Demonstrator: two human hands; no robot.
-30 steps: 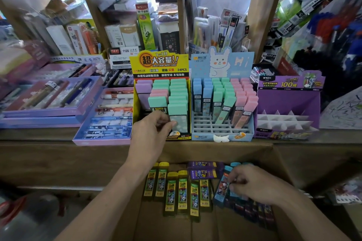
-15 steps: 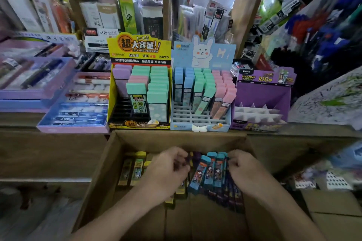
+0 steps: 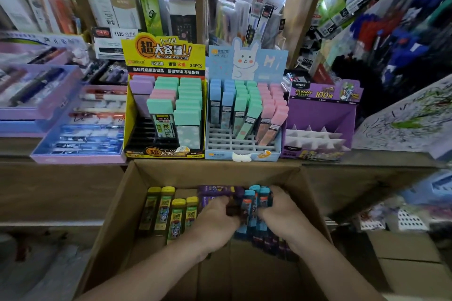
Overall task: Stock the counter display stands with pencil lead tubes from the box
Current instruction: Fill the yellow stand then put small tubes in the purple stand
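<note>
- Nearest to me, two bare forearms enter from the lower edge and reach into the open brown cardboard box (image 3: 115,227), which sits just below the front edge of the wooden counter (image 3: 381,157).
- Left hand (image 3: 215,223): I read its fingers as curled round the left side of a bundle of blue-capped pencil lead tubes (image 3: 252,199), clamped on it.
- Right hand (image 3: 281,215): its fingers curl round the right side of the same bundle. The bundle is gripped between both hands, inside the box and toward its far right.
- Left of the hands, yellow-capped pencil lead tubes (image 3: 166,208) lie side by side in rows on the box floor. Dark purple lead tubes (image 3: 215,189) lie crosswise by the far wall, just beyond the left hand.
- On the counter just past the box, I see the yellow cardboard display stand (image 3: 163,56) holding mint, pink and lilac flat-capped cases. Its black slotted base shows at front left.
- Touching its right side is the pale blue display stand with a white rabbit header (image 3: 247,61). Blue, green and pink tubes fill its rear rows, and several front ones lean.
- Right again stands the purple cardboard display stand (image 3: 320,115), its white dividers exposed.
- Far left, lilac cardboard trays of pens (image 3: 80,158). Behind all, wooden shelves (image 3: 300,7) carry packaged stationery, too blurred for me to identify.
</note>
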